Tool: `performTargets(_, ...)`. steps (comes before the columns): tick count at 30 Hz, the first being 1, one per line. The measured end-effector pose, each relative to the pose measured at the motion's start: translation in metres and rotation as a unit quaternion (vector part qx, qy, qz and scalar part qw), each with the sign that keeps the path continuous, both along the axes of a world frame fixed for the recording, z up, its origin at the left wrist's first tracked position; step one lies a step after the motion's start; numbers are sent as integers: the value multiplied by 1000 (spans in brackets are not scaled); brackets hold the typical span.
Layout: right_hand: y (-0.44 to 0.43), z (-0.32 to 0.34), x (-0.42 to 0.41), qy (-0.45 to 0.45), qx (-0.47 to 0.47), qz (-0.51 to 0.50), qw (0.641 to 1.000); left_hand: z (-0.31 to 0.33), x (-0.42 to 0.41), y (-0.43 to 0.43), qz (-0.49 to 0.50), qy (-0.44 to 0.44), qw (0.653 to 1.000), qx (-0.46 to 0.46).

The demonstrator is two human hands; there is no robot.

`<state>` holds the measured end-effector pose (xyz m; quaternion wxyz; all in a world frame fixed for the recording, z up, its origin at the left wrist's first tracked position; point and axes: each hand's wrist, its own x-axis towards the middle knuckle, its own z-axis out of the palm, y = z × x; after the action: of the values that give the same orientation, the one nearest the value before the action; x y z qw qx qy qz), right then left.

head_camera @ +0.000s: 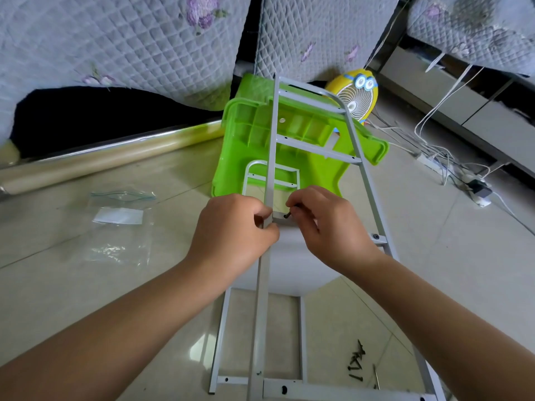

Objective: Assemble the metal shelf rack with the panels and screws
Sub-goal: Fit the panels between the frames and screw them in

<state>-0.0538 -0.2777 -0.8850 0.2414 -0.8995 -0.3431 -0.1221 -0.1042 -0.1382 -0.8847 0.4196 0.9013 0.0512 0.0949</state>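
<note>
Grey-painted square steel tubing makes up the ladder-like side frame (pixel 355 134), which rises from between our fingers towards the overturned green plastic stool (pixel 249 140) beyond them. We judge it light, stiff and rather slick, best held round a long rail close to the joint and not by the thin rungs. Our left hand (pixel 231 230) does so, its fingers (pixel 262 212) curled round the near rail with the thumb pressed against it. Just right of those fingers, the fingers (pixel 301 204) of our right hand (pixel 327 224) pinch a small dark screw (pixel 288 214) at the rung's end; whether its tip has entered the hole we cannot tell. Directly below both sets of fingers lies the flat white shelf panel (pixel 292 259), probably thin and easily dented. Spare dark screws (pixel 356 363) lie on the tiled floor (pixel 86 285) well below the right fingers, tiny and apt to roll.
</note>
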Motion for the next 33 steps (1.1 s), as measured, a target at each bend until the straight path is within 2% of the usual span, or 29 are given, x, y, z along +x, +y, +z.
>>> performTargets(10, 7, 30, 13, -19, -211, 98, 972, -1, 1, 8, -36, 24, 999, -33)
performTargets(15, 12, 43, 11, 6, -319, 94, 943, -7, 4, 12, -44, 17, 997, -57)
performTargets(20, 18, 48, 10, -24, -431, 83, 898, -8, 4, 13, -43, 22, 994, -98)
performTargets(22, 21, 44, 8, -69, -418, 105, 900, -8, 3, 14, -46, 24, 992, -118)
performTargets(24, 26, 43, 6, -80, -430, 80, 896, -9, 3, 14, -47, 24, 990, -130)
performTargets(28, 29, 38, 7, 20, -452, -29, 891, -11, 4, 14, -48, 28, 988, -145)
performTargets(33, 32, 38, 11, 111, -428, -57, 895, -15, 3, 13, -32, 18, 984, -172)
